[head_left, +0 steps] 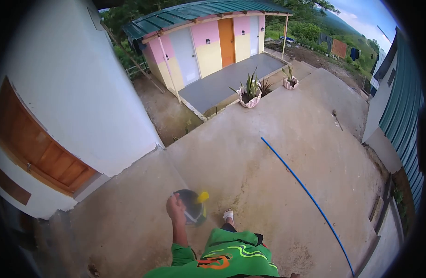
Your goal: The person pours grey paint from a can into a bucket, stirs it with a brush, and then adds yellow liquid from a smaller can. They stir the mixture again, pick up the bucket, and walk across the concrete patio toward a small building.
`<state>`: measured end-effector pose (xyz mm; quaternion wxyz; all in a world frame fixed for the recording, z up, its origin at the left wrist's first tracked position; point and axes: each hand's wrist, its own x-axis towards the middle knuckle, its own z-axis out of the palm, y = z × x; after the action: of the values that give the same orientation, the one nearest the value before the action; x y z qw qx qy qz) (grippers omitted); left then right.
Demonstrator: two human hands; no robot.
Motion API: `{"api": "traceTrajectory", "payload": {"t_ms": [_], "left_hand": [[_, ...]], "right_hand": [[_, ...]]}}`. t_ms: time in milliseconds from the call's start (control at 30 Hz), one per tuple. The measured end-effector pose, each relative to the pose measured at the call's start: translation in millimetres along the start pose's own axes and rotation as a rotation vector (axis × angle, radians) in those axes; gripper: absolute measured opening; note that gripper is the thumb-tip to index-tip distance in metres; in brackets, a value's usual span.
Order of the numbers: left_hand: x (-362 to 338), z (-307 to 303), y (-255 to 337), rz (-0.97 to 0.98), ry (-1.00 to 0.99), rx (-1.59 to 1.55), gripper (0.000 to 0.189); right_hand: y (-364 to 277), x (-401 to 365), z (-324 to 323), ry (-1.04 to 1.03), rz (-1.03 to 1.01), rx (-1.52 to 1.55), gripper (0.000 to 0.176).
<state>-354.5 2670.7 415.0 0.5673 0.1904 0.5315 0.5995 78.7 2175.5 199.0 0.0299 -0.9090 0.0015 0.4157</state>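
My left hand [176, 209] is closed around the handle of a dark bucket [188, 198], which hangs at my left side above the concrete. A yellow dipper [202, 197] sticks up over the bucket's right rim, its lower part hidden inside. How full the bucket is, I cannot make out. Of my right hand [294, 275] only a sliver shows at the bottom edge, so its fingers and anything in them are hidden.
A blue pipe or hose [307, 191] lies across the concrete [231, 153] on my right. Potted plants [250, 98] line the far edge, before a pink and yellow building [210, 53]. A white wall [83, 92] with a wooden door [41, 143] stands left. A stick-like tool [337, 120] lies farther off.
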Motion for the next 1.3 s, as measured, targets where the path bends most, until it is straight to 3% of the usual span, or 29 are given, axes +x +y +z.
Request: {"api": "traceTrajectory", "payload": {"t_ms": [200, 267, 333, 367, 467, 533, 567, 667, 800, 933, 967, 1067, 1300], "left_hand": [[160, 60, -62, -0.119, -0.114, 0.013, 0.028], [188, 107, -72, -0.083, -0.076, 0.066, 0.024], [232, 149, -81, -0.101, -0.123, 0.087, 0.023], [256, 172, -78, -0.073, -0.13, 0.095, 0.022], [321, 242, -69, -0.019, -0.135, 0.157, 0.021], [367, 287, -73, -0.019, -0.11, 0.156, 0.021], [377, 303, -84, -0.047, -0.104, 0.138, 0.021], [444, 380, -73, -0.016, -0.131, 0.167, 0.021], [526, 453, -69, 0.02, -0.18, 0.179, 0.022], [620, 521, -65, 0.027, -0.232, 0.223, 0.025], [646, 536, -64, 0.035, -0.248, 0.253, 0.027], [710, 560, -73, 0.034, -0.283, 0.327, 0.029], [871, 624, -58, 0.132, -0.456, 0.469, 0.032]], "right_hand": [[-322, 183, 103, -0.102, -0.406, 0.424, 0.041], [-497, 52, 45, -0.269, -0.712, 0.375, 0.048], [-636, -9, 16, -0.477, -0.998, 0.353, 0.051], [-701, -67, -16, -0.599, -1.017, 0.305, 0.052], [-840, -103, -24, -0.468, -1.464, 0.001, 0.047], [-929, -107, -23, -0.54, -1.594, -0.19, 0.05], [-951, -100, -25, -0.596, -1.63, -0.297, 0.051], [-1040, -53, -1, -0.403, -1.784, -0.374, 0.049], [-1147, -66, -38, -0.321, -1.706, -0.453, 0.052], [-1262, -64, -35, -0.192, -1.587, -0.643, 0.053], [-1290, -62, -27, -0.126, -1.506, -0.731, 0.041], [-1359, -33, -9, -0.096, -1.526, -0.909, 0.029], [-1506, -49, -15, 0.199, -1.97, -0.861, 0.019]]}}
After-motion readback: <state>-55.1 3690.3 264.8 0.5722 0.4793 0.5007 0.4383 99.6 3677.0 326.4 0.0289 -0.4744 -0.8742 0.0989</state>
